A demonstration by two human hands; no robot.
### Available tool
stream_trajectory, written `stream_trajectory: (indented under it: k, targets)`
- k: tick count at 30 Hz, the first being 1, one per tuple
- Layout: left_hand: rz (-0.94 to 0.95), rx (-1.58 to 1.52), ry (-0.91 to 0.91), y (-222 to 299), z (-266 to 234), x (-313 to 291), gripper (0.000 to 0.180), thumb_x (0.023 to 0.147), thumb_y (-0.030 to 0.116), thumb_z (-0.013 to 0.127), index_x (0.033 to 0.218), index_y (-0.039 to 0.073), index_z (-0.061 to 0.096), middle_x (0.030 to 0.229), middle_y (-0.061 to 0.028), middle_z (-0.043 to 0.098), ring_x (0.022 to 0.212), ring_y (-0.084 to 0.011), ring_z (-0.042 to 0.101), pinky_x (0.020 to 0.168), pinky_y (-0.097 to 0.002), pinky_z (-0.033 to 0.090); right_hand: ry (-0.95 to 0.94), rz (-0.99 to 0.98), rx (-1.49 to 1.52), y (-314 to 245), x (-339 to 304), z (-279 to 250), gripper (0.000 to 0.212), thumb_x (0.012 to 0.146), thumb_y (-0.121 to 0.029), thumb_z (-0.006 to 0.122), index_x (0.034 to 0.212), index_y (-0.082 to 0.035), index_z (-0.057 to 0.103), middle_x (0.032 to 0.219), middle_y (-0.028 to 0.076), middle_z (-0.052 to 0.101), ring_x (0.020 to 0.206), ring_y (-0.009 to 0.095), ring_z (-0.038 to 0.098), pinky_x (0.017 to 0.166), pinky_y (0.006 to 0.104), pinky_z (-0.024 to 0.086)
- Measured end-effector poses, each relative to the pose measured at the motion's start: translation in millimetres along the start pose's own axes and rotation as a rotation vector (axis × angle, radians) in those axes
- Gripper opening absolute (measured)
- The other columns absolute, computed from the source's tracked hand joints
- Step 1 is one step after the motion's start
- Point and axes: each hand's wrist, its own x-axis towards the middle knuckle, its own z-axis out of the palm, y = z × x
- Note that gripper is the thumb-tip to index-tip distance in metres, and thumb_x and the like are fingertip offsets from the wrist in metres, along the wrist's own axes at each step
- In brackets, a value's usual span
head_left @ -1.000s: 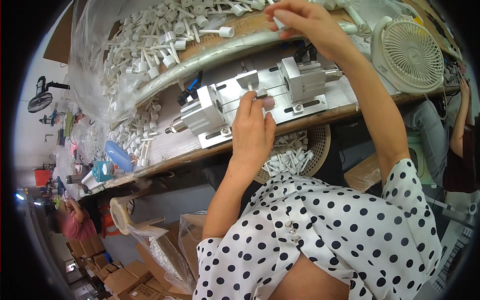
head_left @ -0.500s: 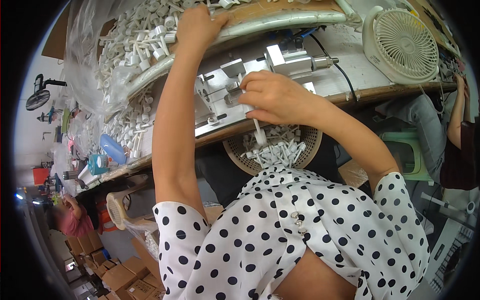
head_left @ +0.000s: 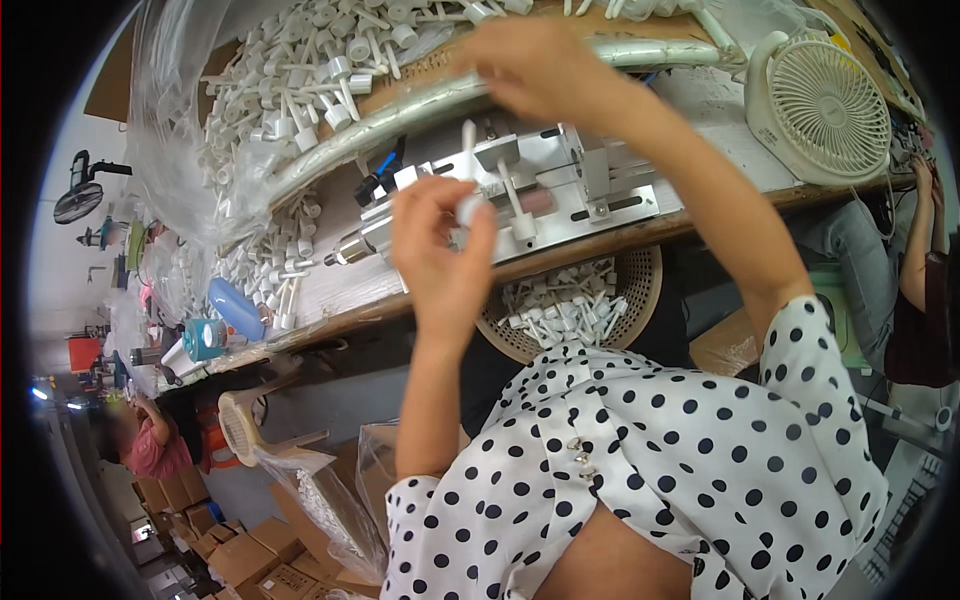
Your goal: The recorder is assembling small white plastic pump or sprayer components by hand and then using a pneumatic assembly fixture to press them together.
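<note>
Left hand (head_left: 435, 245) moved off the parts pile (head_left: 358, 48); fingers loosely pinch a white capped stem (head_left: 468, 152), clamping fixture (head_left: 497, 152) just beyond. Right hand (head_left: 550, 75) blurred, can't tell grip. Slack pinch could tilt it.

a cream fan (head_left: 825, 110) stands on the worktop (head_left: 325, 285) at right; at left, a blue plastic item (head_left: 237, 308) sits just beside a teal tub (head_left: 204, 340). cartons (head_left: 240, 562) lie farther left.

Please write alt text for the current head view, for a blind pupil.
A person's left hand holds a white capped stick before a metal fixture; the right hand, blurred, is near a heap of similar sticks. Below, a basket holds more.
</note>
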Motion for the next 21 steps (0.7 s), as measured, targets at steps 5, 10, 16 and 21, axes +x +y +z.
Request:
stream_trajectory:
  k: [5, 10, 16, 21]
  targets:
    - [0.114, 0.289, -0.096, -3.1, 17.0, -31.9, 0.017, 0.07, 0.0, 0.064, 0.087, -0.002, 0.058, 0.101, -0.0127, 0.054, 0.082, -0.0168, 0.056, 0.065, -0.0232, 0.048, -0.198, 0.037, -0.273, 55.3, 39.1, 14.8, 0.022, 0.074, -0.018, 0.058, 0.09, -0.002, 0.06, 0.089, 0.021, 0.058, 0.079, 0.036, 0.056, 0.073, 0.0413, 0.045]
    - [0.291, 0.415, -0.188, -10.0, 24.2, -25.1, 0.02, 0.07, 0.003, 0.064, 0.087, -0.003, 0.057, 0.104, -0.0182, 0.053, 0.089, -0.0321, 0.056, 0.073, -0.0347, 0.047, -0.338, 0.185, -0.228, 39.8, 39.0, 10.0, 0.02, 0.075, -0.019, 0.057, 0.082, 0.0, 0.06, 0.086, 0.022, 0.059, 0.081, 0.037, 0.057, 0.074, 0.0428, 0.044]
    - [0.209, 0.424, -0.252, -5.7, 24.0, -23.3, 0.024, 0.072, 0.006, 0.065, 0.091, -0.002, 0.054, 0.102, -0.0189, 0.052, 0.09, -0.0343, 0.055, 0.075, -0.0371, 0.046, -0.098, 0.227, 0.086, -7.0, -12.3, -24.2, 0.028, 0.069, -0.005, 0.064, 0.096, -0.005, 0.061, 0.083, 0.009, 0.061, 0.077, 0.021, 0.061, 0.065, 0.0306, 0.048]
    - [0.126, 0.22, -0.297, -3.2, 2.9, 29.0, 0.018, 0.075, 0.011, 0.068, 0.088, 0.002, 0.061, 0.077, -0.0039, 0.058, 0.062, -0.0096, 0.051, 0.055, -0.0224, 0.043, -0.045, 0.165, 0.314, -57.2, -59.6, -53.9, 0.022, 0.067, -0.011, 0.068, 0.086, -0.002, 0.062, 0.084, 0.011, 0.061, 0.082, 0.025, 0.059, 0.071, 0.032, 0.048]
